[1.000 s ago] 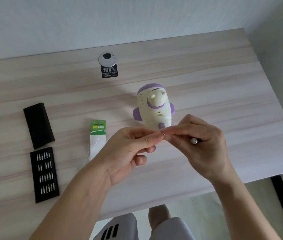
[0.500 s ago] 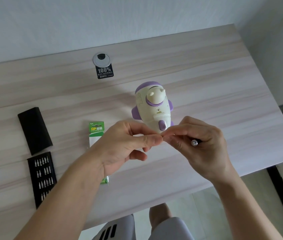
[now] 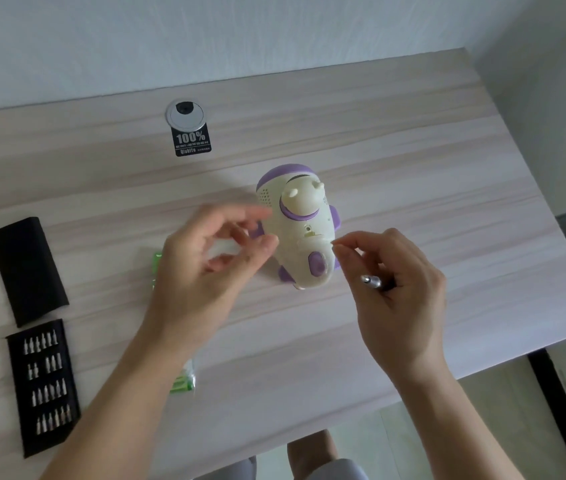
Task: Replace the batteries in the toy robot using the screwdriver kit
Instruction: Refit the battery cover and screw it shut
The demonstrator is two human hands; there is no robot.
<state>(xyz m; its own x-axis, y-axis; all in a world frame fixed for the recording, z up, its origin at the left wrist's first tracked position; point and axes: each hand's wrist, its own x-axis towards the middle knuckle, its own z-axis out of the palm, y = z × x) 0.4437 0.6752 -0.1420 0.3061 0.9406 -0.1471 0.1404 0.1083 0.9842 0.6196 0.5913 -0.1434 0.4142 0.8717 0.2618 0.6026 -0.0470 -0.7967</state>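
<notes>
The white and purple toy robot (image 3: pixel 304 233) lies on the wooden table (image 3: pixel 413 188), with a small screw hole showing on its upper side. My left hand (image 3: pixel 212 268) hovers just left of it, blurred, fingers loosely curled and holding nothing that I can see. To the robot's right, my right hand (image 3: pixel 396 292) grips the screwdriver (image 3: pixel 371 281) in its curled fingers; only the silver end shows. Its thumb and forefinger are pinched together beside the robot; what they hold is too small to tell. A green battery pack (image 3: pixel 182 382) lies mostly hidden under my left forearm.
The black tray of screwdriver bits (image 3: pixel 43 386) lies at the near left, with its black cover (image 3: pixel 27 271) behind it. A round cable grommet (image 3: pixel 188 114) and a black label (image 3: pixel 192 143) sit at the back. The table's edge runs close on the right.
My hands, which met fingertip to fingertip in front of the robot, have parted. The left hand has moved left, the right hand a little to the right.
</notes>
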